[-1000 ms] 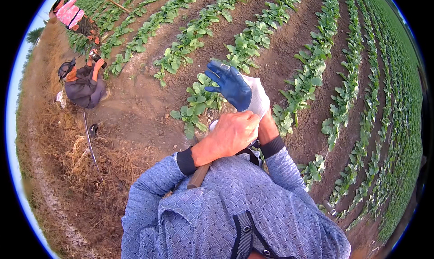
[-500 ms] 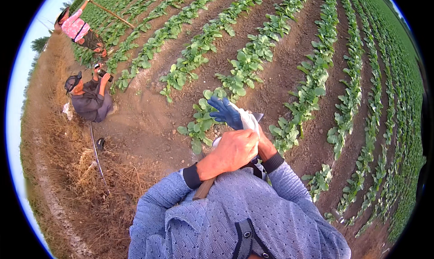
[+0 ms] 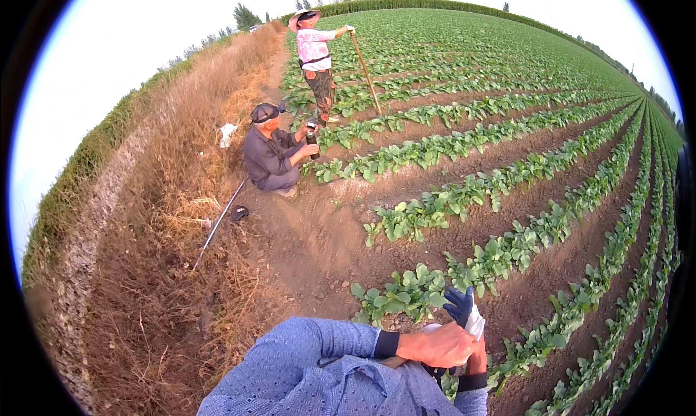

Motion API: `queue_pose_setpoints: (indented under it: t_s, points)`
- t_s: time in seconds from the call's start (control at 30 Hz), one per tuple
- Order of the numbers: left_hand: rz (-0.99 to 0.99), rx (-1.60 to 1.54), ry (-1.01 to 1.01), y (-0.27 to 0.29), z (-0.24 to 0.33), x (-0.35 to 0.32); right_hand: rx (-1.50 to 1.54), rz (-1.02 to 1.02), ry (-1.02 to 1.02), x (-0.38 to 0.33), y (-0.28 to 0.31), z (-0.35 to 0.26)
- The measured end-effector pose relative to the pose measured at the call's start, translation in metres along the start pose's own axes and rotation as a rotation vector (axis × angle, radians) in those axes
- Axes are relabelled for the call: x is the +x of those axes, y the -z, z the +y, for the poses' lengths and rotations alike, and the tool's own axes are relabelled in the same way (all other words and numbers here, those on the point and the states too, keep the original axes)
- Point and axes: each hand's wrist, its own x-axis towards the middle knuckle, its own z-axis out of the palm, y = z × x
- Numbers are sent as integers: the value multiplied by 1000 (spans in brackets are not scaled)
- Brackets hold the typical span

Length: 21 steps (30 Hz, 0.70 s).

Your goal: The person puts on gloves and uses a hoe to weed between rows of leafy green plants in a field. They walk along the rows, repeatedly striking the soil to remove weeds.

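My left hand (image 3: 441, 345), bare, is closed with its fingers bunched at the cuff end of a white and dark blue glove (image 3: 475, 322). That glove covers my right hand (image 3: 460, 305), whose blue fingers point up and stand partly apart. Between the glove and my dark sleeve cuff, the right wrist (image 3: 476, 362) is bare. A short piece of wooden handle (image 3: 395, 361) shows under my left wrist; the rest of it is hidden. Behind my left hand a small white thing (image 3: 431, 327) peeks out, too covered to name.
One person (image 3: 272, 151) squats at the field's edge, holding a dark bottle (image 3: 312, 142). Another person (image 3: 315, 57) stands beyond with a long wooden pole (image 3: 365, 71). Leafy crop rows (image 3: 500, 260) run off to the right. Dry grass (image 3: 174, 271), a metal pole (image 3: 217, 226) and a dark cap (image 3: 239, 213) lie left.
My view has swung up and left, so my hands now sit lower and further right in the picture. The left hand still grips the glove. The squatting person still holds the bottle.
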Motion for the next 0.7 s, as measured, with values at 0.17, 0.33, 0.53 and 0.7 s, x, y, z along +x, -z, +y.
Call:
queue_pose_setpoints:
  t_s: [0.17, 0.33, 0.53, 0.7]
  points:
    - [82, -45, 88, 4, -5, 2, 396, -225, 307, 23, 23, -10]
    - [33, -91, 146, 21, 1, 21, 602, -239, 331, 11, 4, -60]
    - [62, -75, 163, 30, -4, 29, 753, -288, 410, -1, -14, -86]
    - [75, 18, 37, 29, 5, 40, 742, -241, 681, -29, -9, -90]
